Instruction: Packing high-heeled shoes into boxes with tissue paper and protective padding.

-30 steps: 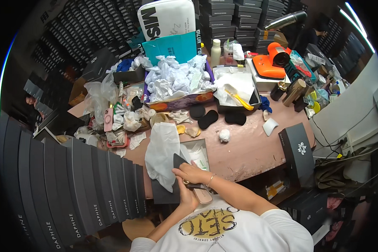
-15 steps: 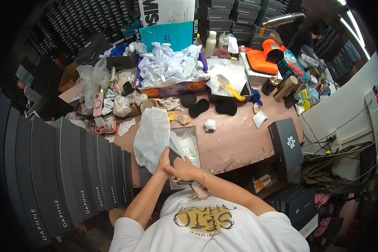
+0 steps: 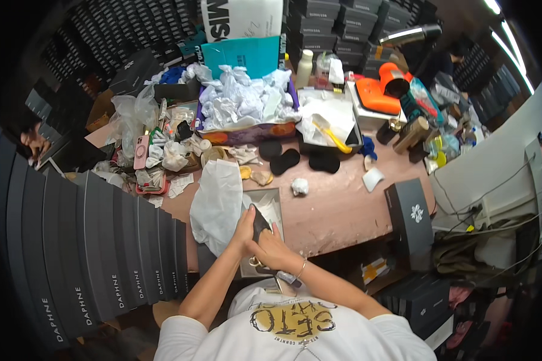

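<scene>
Both hands are closed around a dark shoe (image 3: 260, 224), held over an open shoe box near the front edge of the table. My left hand (image 3: 244, 233) grips its left side, and my right hand (image 3: 273, 250) wraps it from the right. A gold ring-shaped fitting (image 3: 255, 261) shows below my fingers; much of the shoe is hidden by the hands. The grey open box (image 3: 278, 212) has white paper inside. White tissue paper (image 3: 215, 201) spreads over its left side.
Tall stacks of dark shoe boxes (image 3: 96, 240) rise at my left. A box of crumpled white paper (image 3: 247, 102) stands at the back. Black insole-like pads (image 3: 285, 161), a paper ball (image 3: 300, 186) and a dark box (image 3: 411, 210) lie on the table (image 3: 337, 210).
The dark shoe has come up and tilted, showing more of its dark end between my hands. My right hand has shifted slightly right and down.
</scene>
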Tool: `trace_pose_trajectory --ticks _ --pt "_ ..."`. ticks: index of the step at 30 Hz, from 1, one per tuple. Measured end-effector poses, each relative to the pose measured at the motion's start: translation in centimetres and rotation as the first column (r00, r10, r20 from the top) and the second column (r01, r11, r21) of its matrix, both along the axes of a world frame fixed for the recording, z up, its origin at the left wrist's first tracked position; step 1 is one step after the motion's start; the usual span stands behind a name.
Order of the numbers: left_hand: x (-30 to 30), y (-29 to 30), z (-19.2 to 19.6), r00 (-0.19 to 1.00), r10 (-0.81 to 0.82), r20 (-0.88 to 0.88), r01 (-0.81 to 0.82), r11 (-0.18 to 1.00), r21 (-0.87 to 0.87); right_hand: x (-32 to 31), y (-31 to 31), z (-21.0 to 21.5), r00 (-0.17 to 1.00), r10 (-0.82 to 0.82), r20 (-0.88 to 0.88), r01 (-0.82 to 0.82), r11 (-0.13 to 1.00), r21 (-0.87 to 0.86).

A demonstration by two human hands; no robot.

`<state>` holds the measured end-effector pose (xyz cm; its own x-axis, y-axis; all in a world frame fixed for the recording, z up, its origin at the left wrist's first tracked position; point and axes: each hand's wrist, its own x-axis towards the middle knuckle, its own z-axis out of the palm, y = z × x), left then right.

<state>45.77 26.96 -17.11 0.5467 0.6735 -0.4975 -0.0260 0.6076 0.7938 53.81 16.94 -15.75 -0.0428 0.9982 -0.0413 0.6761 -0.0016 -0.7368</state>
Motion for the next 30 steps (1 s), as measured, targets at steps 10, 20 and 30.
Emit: trace_pose_trajectory --ticks 10,20,30 --pt "-2.2 -2.9 -0.3 1.0 0.027 0.008 -0.024 0.972 -0.235 2.3 -6.8 4.7 0.945 0.155 -0.289 -0.19 0.977 -0.099" --pt "-1.6 -7.7 3.9 0.996 0.052 0.065 -0.039 0.981 -0.192 20.0 6.8 -12.8 0.903 -0.18 0.39 0.215 0.976 -0.046" --pt "-2.5 -8.4 3.3 0.962 0.098 0.254 0.041 0.871 -0.49 9.0 -0.5 4.3 0.971 0.047 -0.233 -0.044 0.999 0.016"
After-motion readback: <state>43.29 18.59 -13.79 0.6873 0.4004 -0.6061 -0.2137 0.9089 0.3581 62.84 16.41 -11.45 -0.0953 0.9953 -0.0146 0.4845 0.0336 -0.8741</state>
